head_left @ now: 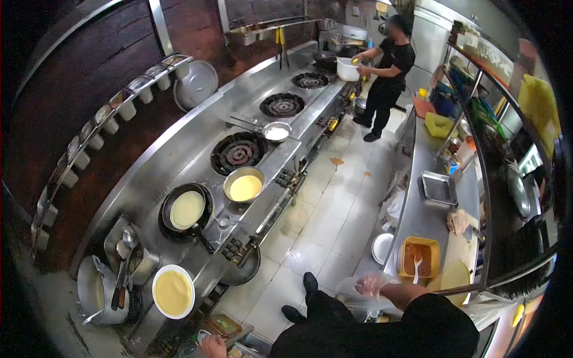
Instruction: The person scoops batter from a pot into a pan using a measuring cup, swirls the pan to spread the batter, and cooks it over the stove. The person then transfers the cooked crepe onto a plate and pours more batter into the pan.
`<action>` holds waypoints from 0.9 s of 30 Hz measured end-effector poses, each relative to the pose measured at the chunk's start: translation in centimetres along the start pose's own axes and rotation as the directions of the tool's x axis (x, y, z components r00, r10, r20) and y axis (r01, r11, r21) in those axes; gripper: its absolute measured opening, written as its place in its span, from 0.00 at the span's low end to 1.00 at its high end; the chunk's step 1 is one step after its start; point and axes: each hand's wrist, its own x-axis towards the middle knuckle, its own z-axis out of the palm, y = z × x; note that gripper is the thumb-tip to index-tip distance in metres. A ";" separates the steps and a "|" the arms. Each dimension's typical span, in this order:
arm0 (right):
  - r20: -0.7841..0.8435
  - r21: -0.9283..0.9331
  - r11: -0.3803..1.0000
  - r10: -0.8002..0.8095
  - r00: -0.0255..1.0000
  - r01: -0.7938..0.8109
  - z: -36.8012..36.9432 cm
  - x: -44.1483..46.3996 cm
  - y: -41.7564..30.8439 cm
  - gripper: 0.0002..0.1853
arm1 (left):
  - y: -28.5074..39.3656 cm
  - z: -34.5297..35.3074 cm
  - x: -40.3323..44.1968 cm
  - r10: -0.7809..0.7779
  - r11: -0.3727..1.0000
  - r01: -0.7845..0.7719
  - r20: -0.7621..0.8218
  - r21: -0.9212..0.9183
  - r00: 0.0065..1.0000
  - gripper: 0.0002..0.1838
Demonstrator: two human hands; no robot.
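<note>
My left hand [213,346] is at the bottom edge of the view, fingers curled, beside a container of brownish food [222,326]. What it grips, if anything, is hidden. My right hand [370,284] is wrapped in loose clear plastic, a glove or a bag, I cannot tell which. Its fingers look bent, near the right counter. Close by is a yellow tub of reddish-brown sauce [427,252] with a white spoon [417,262] in it. On the stove to the left are a white bowl of yellow batter [173,292], a frying pan [187,210] with a pale round layer, and a metal bowl of yellow liquid [245,186].
A co-worker [388,59] stands at the far end of the stove, hands at a white bucket [348,70]. Several burners [282,105] line the range. A metal tray [439,188] lies on the right counter, under shelving. A tiled floor [319,221] runs between.
</note>
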 end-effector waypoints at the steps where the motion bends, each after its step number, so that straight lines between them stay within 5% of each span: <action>1: -0.042 0.090 0.996 -0.010 0.999 0.014 -0.9 -0.4 -0.2 0.21 | 0.3 -0.2 -0.4 -0.001 1.000 0.001 -0.023 0.019 1.000 0.29; 2: -0.087 0.179 0.983 -0.016 0.996 0.032 -1.8 -0.5 -0.3 0.22 | 0.8 -0.7 -0.5 0.001 0.999 0.001 -0.047 0.038 0.999 0.29; 4: -0.035 -0.117 0.990 0.079 0.996 -0.083 -10.2 -3.1 -5.3 0.22 | 1.7 -1.5 -1.2 -0.012 0.999 0.014 -0.057 0.036 0.998 0.29; 7: -0.031 0.104 0.980 0.173 0.984 -0.169 -9.2 -2.4 -4.6 0.23 | 2.3 -2.3 -1.0 -0.036 0.999 0.036 -0.004 0.018 0.999 0.29; 10: -0.032 0.187 0.979 0.087 0.996 -0.080 -10.1 -2.2 -3.8 0.24 | 3.2 -3.5 -0.8 -0.045 0.999 0.045 0.072 0.001 0.996 0.29; 13: -0.271 0.162 0.986 0.088 0.959 -0.045 -5.5 -2.9 -3.0 0.25 | 6.0 -7.3 -2.4 -0.031 0.999 0.030 0.061 0.014 0.998 0.28; 14: -0.063 0.142 0.965 0.233 0.970 -0.222 -6.4 -3.7 -4.1 0.25 | 6.3 -7.8 -2.6 0.000 1.000 0.000 0.033 0.002 0.999 0.28; 17: -0.147 0.134 0.991 0.022 0.989 -0.002 -3.4 -3.5 -1.5 0.25 | 5.1 -5.7 -1.5 -0.097 0.992 0.108 0.149 -0.065 0.984 0.27; 18: -0.121 -0.054 0.998 -0.036 0.992 0.030 -4.1 -2.9 -1.8 0.25 | 3.2 -2.9 -1.0 -0.026 0.999 0.025 -0.017 -0.029 1.000 0.26; 20: -0.268 0.289 0.949 -0.045 0.962 0.124 1.9 -1.2 1.6 0.25 | 3.2 -2.9 -1.2 -0.007 1.000 0.007 -0.057 -0.009 0.998 0.26; 22: -0.304 0.405 0.904 -0.006 0.953 0.135 5.4 -0.3 3.3 0.25 | 3.4 -3.0 -1.5 -0.005 1.000 0.004 -0.068 -0.009 0.998 0.25; 25: -0.197 0.254 0.967 0.076 0.977 -0.024 5.5 -0.4 3.0 0.25 | 2.9 -2.7 -1.0 -0.002 1.000 0.001 -0.058 -0.023 0.998 0.26; 27: -0.106 0.091 0.988 0.136 0.985 -0.127 -1.0 -2.2 -0.8 0.26 | 2.4 -2.0 -0.9 0.004 1.000 -0.006 -0.060 -0.020 0.998 0.27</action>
